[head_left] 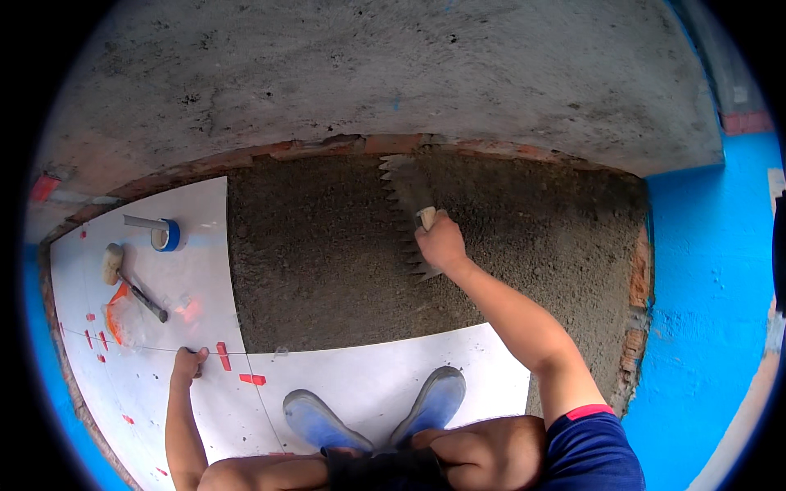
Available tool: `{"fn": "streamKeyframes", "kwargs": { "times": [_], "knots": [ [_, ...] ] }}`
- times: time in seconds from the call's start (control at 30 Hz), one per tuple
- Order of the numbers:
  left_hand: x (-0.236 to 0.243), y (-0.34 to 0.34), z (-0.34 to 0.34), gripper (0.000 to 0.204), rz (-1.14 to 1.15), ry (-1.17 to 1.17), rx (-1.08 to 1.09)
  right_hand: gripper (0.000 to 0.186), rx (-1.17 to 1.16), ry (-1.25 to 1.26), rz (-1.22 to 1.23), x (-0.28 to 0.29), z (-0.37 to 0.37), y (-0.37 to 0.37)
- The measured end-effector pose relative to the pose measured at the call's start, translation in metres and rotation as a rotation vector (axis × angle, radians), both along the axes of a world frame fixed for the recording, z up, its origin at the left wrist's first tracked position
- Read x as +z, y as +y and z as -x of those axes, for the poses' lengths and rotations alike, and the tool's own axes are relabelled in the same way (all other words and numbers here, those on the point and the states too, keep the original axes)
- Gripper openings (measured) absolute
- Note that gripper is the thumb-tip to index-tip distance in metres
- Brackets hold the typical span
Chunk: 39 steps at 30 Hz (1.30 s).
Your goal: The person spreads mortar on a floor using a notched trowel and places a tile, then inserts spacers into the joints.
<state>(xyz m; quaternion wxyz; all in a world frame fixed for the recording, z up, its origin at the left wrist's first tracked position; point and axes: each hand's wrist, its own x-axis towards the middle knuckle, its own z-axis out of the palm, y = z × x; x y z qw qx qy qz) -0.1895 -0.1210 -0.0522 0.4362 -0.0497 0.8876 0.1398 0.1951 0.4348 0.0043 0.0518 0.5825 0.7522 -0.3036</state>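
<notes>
Grey mortar bed lay under the notched trowel, whose handle the right hand clenched. Left hand pressed loosely curled fingers, grasping nothing, on white tile, red spacers just beside them.

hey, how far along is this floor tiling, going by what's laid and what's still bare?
Done: white tiles cover the left side and the near edge, with red spacers in the joints. In hand: the right hand holds a notched trowel on the gritty grey bed, while the left hand rests on a tile. Left: the bed up to the wall has no tiles on it. A mallet and a tape roll lie on the tiles.
</notes>
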Motion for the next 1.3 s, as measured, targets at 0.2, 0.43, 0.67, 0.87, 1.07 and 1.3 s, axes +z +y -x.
{"fn": "streamKeyframes", "kwargs": {
  "times": [0.2,0.43,0.67,0.87,1.07,1.3],
  "knots": [
    [-0.013,-0.002,0.017,0.040,0.047,-0.065,-0.043,0.040,0.146,0.088,-0.061,-0.017,0.009,-0.005],
    [-0.018,-0.003,0.008,0.037,0.048,-0.071,-0.091,0.044,0.278,0.416,0.061,-0.019,0.000,-0.034],
    [-0.015,-0.018,0.012,0.041,-0.029,0.046,-0.097,0.048,-0.271,0.097,-0.070,-0.032,-0.156,0.064],
    [-0.022,-0.015,0.010,0.038,-0.029,-0.009,-0.076,0.027,-0.658,0.193,-0.164,-0.028,-0.320,0.106],
    [-0.006,-0.025,0.014,0.041,-0.011,0.026,-0.090,0.023,-0.786,0.313,-0.383,-0.012,-0.376,0.111],
    [-0.020,-0.027,0.013,0.042,-0.005,0.041,-0.087,0.023,-0.800,0.151,-0.294,-0.019,-0.410,0.108]
  ]
}}
